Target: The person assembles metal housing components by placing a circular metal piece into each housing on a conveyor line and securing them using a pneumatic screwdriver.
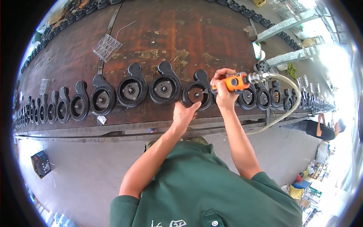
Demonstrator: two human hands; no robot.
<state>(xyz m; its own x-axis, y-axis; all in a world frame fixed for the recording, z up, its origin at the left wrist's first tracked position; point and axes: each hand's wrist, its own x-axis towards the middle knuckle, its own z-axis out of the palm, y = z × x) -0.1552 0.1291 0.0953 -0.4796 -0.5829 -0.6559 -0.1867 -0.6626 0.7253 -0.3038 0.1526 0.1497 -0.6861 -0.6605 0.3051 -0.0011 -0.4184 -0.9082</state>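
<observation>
A long rusty brown surface (181,34) fills the upper half of the view, bending with the lens, and beyond its near edge lies grey concrete floor (87,174). Along the near side of the surface runs a row of black round castings (102,99), each with a curved snout on top, stretching away small to the left and right. A second line of black parts (56,22) follows the far edge. The person's green shirt (200,196) takes up the bottom centre, both bare forearms rising from it.

Now to the work: the casting in hand (196,92) sits in the row, just right of centre, its rusty round hub facing up. The left hand (183,113) rests on the near rim of that casting, fingers spread flat against it, holding nothing else. The right hand (224,90) is wrapped tight around an orange air tool (235,82), held level, its tip touching the hub of the casting. A pale hose (291,106) loops from the tool's metal end down over the near edge of the surface.

Up on the left lies a clear plastic tray (107,47). On the floor at the left stands a small dark box (41,163). Far right, another person in black (321,128) stands beside the surface.
</observation>
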